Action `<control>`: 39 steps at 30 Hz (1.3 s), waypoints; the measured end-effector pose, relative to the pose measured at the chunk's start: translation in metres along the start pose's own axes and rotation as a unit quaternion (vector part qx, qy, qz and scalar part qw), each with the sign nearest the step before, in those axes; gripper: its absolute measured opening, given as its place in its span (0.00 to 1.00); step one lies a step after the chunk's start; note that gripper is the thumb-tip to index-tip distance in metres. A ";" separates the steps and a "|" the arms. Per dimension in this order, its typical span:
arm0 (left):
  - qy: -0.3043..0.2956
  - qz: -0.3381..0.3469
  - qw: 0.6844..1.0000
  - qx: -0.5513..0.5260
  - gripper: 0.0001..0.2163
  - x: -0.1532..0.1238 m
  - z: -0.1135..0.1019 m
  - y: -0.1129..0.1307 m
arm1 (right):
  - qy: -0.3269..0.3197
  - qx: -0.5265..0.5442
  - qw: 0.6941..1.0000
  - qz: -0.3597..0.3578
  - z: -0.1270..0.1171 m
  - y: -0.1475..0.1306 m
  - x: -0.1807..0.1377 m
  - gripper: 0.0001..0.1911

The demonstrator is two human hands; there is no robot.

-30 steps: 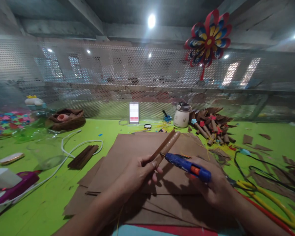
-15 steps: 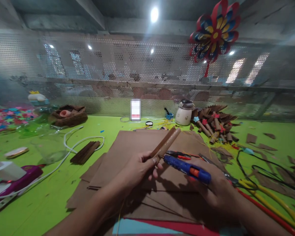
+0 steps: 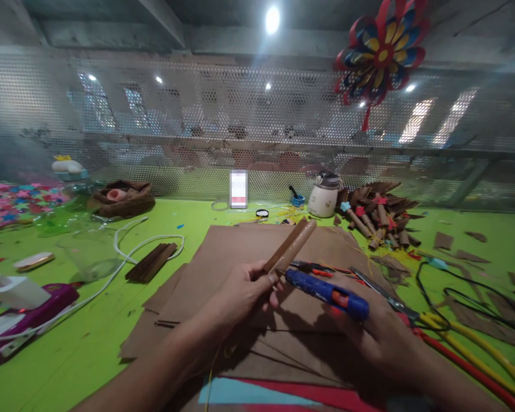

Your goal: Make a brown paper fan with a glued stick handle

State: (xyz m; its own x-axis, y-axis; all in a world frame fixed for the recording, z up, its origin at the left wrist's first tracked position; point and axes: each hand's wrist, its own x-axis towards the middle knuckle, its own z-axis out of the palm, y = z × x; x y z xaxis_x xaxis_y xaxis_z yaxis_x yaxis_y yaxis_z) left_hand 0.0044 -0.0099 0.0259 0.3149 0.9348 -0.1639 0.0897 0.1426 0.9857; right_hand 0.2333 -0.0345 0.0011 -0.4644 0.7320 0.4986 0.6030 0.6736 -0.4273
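My left hand [image 3: 251, 292] is closed around the lower end of a rolled brown paper tube [image 3: 295, 243], which tilts up and to the right. A loose flap runs along the tube, with a shiny strip beside it. In my right hand [image 3: 369, 320] is a blue glue gun [image 3: 321, 292] with an orange part, its nozzle pointing left at the tube's lower end, close to my left fingers. Whether the nozzle touches the paper I cannot tell. Beneath both hands lies a stack of brown paper sheets [image 3: 223, 252]. Behind the glue gun, pliers [image 3: 309, 266] rest on the stack.
Scissors with yellow handles [image 3: 467, 337] lie at right, near a black cord. Finished-looking paper rolls [image 3: 381, 214] are heaped behind them, beside a white jar [image 3: 323, 200]. At left are folded brown strips [image 3: 152, 263], a white cable [image 3: 107, 283] and a purple power strip [image 3: 47, 303].
The whole view has shifted slightly. Both hands keep nearly the same pose, with the glue gun's nozzle still at the tube's lower end.
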 end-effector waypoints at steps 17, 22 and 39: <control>0.000 0.022 0.999 -0.023 0.09 -0.004 0.003 0.003 | 0.044 -0.018 0.999 0.009 0.000 0.004 -0.001 0.07; -0.002 0.018 0.999 -0.035 0.09 -0.004 0.003 0.002 | 0.043 -0.009 0.999 0.018 -0.001 0.003 0.000 0.06; -0.009 0.015 1.000 -0.025 0.08 -0.001 0.001 -0.004 | 0.018 0.020 1.000 0.010 0.004 0.001 -0.002 0.09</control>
State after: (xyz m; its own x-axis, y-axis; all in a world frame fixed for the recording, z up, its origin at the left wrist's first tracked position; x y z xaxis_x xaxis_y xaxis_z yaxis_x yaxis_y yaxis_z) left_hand 0.0044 -0.0122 0.0219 0.3345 0.9326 -0.1353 0.0327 0.1320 0.9907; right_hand 0.2316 -0.0348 -0.0032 -0.4283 0.7409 0.5173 0.5852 0.6636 -0.4660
